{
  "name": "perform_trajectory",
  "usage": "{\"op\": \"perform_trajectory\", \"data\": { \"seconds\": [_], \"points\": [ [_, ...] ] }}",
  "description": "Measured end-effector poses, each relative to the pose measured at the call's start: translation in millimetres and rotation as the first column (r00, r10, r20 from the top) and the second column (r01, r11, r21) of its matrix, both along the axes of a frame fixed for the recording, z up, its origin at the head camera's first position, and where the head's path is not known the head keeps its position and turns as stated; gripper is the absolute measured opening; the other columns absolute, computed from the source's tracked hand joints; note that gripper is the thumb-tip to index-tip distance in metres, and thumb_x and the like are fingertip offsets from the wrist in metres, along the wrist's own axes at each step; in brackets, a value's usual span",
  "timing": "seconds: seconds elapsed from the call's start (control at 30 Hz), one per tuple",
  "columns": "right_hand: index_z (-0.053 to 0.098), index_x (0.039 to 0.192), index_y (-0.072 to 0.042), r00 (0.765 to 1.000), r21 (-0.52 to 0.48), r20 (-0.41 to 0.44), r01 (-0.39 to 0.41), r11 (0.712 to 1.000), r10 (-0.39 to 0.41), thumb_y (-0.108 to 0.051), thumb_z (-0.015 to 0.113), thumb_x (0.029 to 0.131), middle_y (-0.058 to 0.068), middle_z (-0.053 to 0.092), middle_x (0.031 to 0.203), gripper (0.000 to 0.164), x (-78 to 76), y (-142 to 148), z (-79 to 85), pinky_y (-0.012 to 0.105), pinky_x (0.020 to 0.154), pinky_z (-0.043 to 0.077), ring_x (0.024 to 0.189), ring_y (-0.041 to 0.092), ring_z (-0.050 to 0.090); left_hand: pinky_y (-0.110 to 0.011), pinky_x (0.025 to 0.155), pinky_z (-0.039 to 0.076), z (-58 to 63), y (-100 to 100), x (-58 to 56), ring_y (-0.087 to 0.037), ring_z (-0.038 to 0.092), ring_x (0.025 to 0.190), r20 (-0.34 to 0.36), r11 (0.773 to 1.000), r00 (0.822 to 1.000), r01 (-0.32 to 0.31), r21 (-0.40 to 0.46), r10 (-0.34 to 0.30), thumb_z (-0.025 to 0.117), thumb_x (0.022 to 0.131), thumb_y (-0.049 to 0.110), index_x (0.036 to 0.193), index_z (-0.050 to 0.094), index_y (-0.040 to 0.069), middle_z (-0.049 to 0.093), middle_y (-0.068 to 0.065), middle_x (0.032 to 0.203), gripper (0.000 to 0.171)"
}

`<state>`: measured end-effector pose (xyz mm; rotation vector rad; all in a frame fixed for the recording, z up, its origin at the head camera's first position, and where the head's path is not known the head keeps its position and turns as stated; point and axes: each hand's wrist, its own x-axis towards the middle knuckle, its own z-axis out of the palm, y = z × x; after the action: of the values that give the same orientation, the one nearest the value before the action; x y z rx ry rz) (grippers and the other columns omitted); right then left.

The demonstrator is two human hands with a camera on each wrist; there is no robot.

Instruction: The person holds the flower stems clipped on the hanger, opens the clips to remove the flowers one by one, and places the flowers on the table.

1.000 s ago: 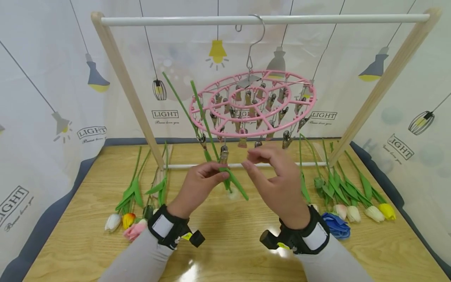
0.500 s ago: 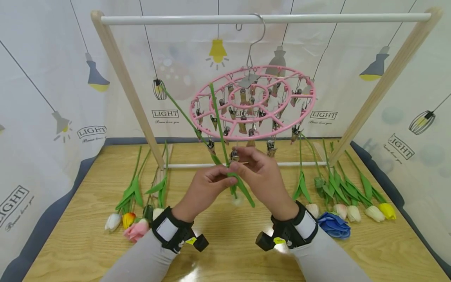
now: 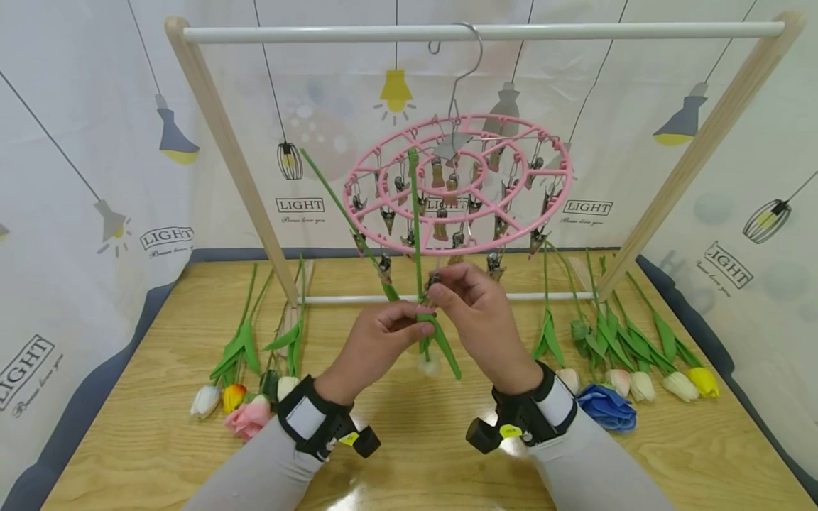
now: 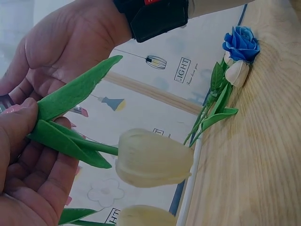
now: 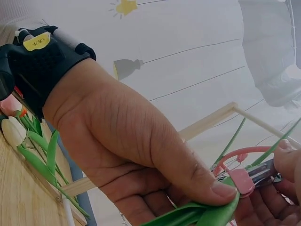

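Observation:
In the head view my left hand (image 3: 373,344) pinches a cream tulip by its stem and leaves, the stem pointing up and the bloom (image 4: 153,157) hanging down. Against that stem, my right hand (image 3: 486,326) pinches a metal clip (image 5: 263,173) with pink tips by its handles. The tips sit right at the green stem beside my left thumb. This clip belongs to the pink round hanger (image 3: 447,251), where several other clips dangle. Just left of my hands, a second stem (image 3: 326,184) hangs from another clip; its cream bloom (image 4: 148,216) shows in the left wrist view.
A wooden rack with a white top bar (image 3: 319,35) carries the hanger by its hook (image 3: 476,57). Artificial flowers lie on the table (image 3: 409,454) at both sides, including a pink rose (image 3: 248,417), a blue rose (image 3: 607,409) and a yellow tulip (image 3: 703,383).
My right hand has come left and down from beside the hanger and taken hold of the clip. My left hand has shifted slightly right with the tulip, whose stem stands more upright. The hanger has swayed.

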<state>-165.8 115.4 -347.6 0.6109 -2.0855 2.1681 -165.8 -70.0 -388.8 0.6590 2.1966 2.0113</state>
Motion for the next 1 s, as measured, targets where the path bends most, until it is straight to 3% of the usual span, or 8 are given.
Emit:
{"op": "perform_trajectory", "data": {
  "seconds": [0.5,0.67,0.9,1.0],
  "points": [
    [0.054,0.105,0.002,0.995,-0.001,-0.102,-0.012,1.0,0.012,-0.018,0.058,0.106,0.0,0.056,0.101,0.02,4.6,-2.0,2.6,0.023,0.073,0.049,0.087,0.011,0.061,-0.03,0.089,0.06,1.6,2.2,3.2,-0.011,0.072,0.104,-0.002,0.999,0.999,0.036,0.033,-0.036,0.068,0.101,0.01,0.115,0.074,0.0,0.074,-0.017,0.116,0.018],
    [0.054,0.102,0.001,0.99,-0.028,-0.142,-0.006,1.0,0.002,-0.014,0.058,0.106,0.001,0.054,0.1,0.016,4.2,-2.0,1.4,0.021,0.075,0.051,0.089,0.01,0.06,-0.03,0.087,0.06,1.4,2.4,3.7,-0.012,0.072,0.103,-0.005,0.999,1.0,0.031,0.02,-0.031,0.068,0.101,0.011,0.114,0.076,0.003,0.074,-0.015,0.115,0.017],
    [0.053,0.098,-0.006,0.983,-0.066,-0.183,-0.013,0.998,0.001,-0.02,0.059,0.104,0.003,0.051,0.097,0.017,2.6,0.6,0.3,0.021,0.08,0.052,0.09,0.009,0.061,-0.033,0.086,0.06,-0.5,-3.7,6.3,-0.013,0.072,0.108,0.003,0.999,1.0,0.009,-0.037,-0.009,0.07,0.101,0.016,0.106,0.076,0.008,0.073,-0.006,0.124,0.012],
    [0.052,0.1,-0.002,0.983,-0.073,-0.18,-0.039,0.997,0.026,-0.019,0.059,0.104,0.001,0.055,0.098,0.019,2.6,2.0,1.4,0.022,0.083,0.055,0.092,0.009,0.064,-0.035,0.081,0.059,-1.8,-7.7,6.7,-0.014,0.071,0.098,-0.015,0.998,1.0,-0.002,-0.056,0.001,0.07,0.101,0.02,0.107,0.076,0.011,0.074,-0.005,0.117,0.012]
  ]
}}
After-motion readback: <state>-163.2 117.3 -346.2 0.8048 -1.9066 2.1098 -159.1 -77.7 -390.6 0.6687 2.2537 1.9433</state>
